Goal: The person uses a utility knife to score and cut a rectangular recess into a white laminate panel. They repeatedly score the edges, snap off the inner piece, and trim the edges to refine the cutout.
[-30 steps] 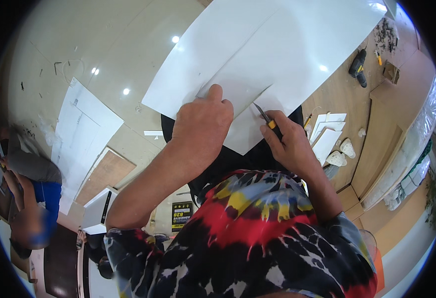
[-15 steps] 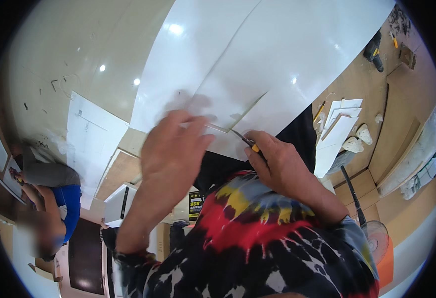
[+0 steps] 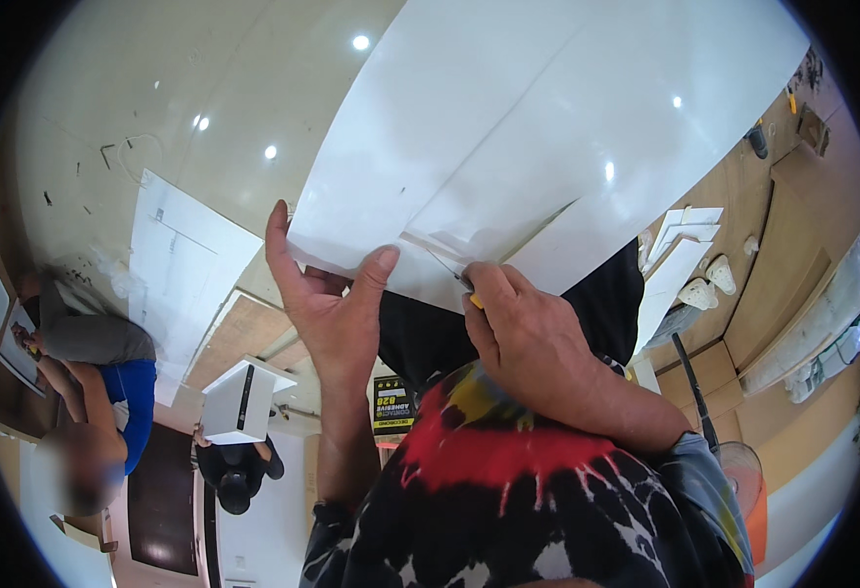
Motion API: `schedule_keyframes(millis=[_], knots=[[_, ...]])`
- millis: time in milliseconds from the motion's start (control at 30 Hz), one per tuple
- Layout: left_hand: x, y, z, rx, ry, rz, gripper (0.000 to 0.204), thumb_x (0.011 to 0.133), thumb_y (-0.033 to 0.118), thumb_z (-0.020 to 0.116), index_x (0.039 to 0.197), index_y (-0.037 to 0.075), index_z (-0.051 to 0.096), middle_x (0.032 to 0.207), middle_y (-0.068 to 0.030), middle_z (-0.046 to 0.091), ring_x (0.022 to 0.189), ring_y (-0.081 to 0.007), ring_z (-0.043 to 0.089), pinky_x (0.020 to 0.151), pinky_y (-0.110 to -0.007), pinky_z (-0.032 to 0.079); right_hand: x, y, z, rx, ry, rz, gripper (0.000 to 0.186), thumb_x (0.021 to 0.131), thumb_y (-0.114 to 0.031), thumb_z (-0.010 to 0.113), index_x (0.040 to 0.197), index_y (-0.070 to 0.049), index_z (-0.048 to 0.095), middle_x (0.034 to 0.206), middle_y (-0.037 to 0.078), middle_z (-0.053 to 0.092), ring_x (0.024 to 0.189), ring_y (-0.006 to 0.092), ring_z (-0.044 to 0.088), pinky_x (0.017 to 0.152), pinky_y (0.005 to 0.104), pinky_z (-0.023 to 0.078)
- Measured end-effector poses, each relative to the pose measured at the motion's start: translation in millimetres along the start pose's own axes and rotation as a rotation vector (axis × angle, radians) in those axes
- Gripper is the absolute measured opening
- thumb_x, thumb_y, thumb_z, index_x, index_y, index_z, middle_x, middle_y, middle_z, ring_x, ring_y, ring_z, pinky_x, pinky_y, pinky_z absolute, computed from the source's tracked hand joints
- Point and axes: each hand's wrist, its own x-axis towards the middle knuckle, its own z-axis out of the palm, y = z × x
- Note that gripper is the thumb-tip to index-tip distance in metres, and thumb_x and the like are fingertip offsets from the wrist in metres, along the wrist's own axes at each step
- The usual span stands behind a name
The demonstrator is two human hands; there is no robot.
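A large glossy white sheet [image 3: 489,127] spreads in front of me, its near edge over my dark-clothed lap. My left hand [image 3: 330,318] holds that edge near its left corner, thumb on top and fingers partly hidden beneath. My right hand [image 3: 533,323] is closed round a utility knife [image 3: 465,283] with a yellow part showing. The thin blade lies at the cut area by the near edge. A narrow slit [image 3: 547,223] runs obliquely through the sheet to the right of the blade, and a short opening shows to its left.
Another white panel [image 3: 190,265] lies on the glossy floor [image 3: 224,78] to the left, beside a brown board [image 3: 239,343]. A person in blue [image 3: 136,407] sits at far left; another person carries a white box [image 3: 239,404]. White offcuts [image 3: 680,260], clogs [image 3: 709,282] and a fan [image 3: 738,465] are at right.
My left hand has come down from above the sheet and taken its edge. The right hand with the knife has shifted slightly left and down. The sheet sits farther right in view.
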Motion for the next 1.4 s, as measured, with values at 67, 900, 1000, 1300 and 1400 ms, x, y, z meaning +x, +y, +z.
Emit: schedule_keyframes(millis=[67, 900, 1000, 1300, 1400], knots=[[1, -2, -1, 0.004, 0.001, 0.017, 0.102, 0.082, 0.003, 0.085, 0.158, 0.002, 0.017, 0.147, -0.0217, 0.042, 0.127, -0.0292, 0.055, 0.1, -0.039, 0.052, 2, -2, 2, -0.006, 0.006, -0.006, 0.016, 0.096, -0.009, 0.061, 0.105, -0.001, 0.05, 0.084, 0.017, 0.061, 0.07, 0.0381, 0.068, 0.059, 0.0475, 0.055], [-4, -15, -1, -0.134, 0.004, 0.017, 0.123, 0.076, -0.009, 0.083, 0.162, 0.007, -0.004, 0.143, -0.023, 0.044, 0.129, -0.0293, 0.052, 0.106, -0.042, 0.049, 10, -13, 2, -0.146, -0.156, 0.049, 0.016, 0.092, -0.006, 0.058, 0.102, -0.002, 0.047, 0.088, 0.016, 0.06, 0.075, 0.0364, 0.069, 0.061, 0.0462, 0.057], [-2, -14, 0, -0.144, 0.0, 0.009, 0.113, 0.075, -0.009, 0.084, 0.159, 0.006, 0.009, 0.139, -0.0214, 0.048, 0.125, -0.0277, 0.055, 0.103, -0.04, 0.051, 12, -15, -2, -0.164, -0.224, 0.069, 0.018, 0.091, -0.006, 0.058, 0.105, -0.002, 0.046, 0.093, 0.017, 0.06, 0.081, 0.0373, 0.07, 0.065, 0.0476, 0.058], [5, -6, -3, -0.134, -0.032, -0.022, 0.095, 0.075, -0.008, 0.085, 0.147, 0.004, 0.024, 0.135, -0.0198, 0.048, 0.124, -0.0273, 0.056, 0.103, -0.04, 0.053, 18, -15, -3, -0.197, -0.249, 0.068, 0.021, 0.09, -0.006, 0.059, 0.106, -0.002, 0.046, 0.096, 0.017, 0.062, 0.084, 0.0373, 0.07, 0.068, 0.0476, 0.058], [6, -6, -5, -0.123, -0.027, -0.033, 0.095, 0.075, -0.007, 0.086, 0.146, 0.003, 0.023, 0.134, -0.0201, 0.047, 0.124, -0.0278, 0.056, 0.103, -0.04, 0.053, 20, -15, -2, -0.212, -0.275, 0.063, 0.021, 0.089, -0.006, 0.059, 0.105, -0.002, 0.047, 0.097, 0.017, 0.062, 0.083, 0.0368, 0.071, 0.067, 0.0472, 0.059]])
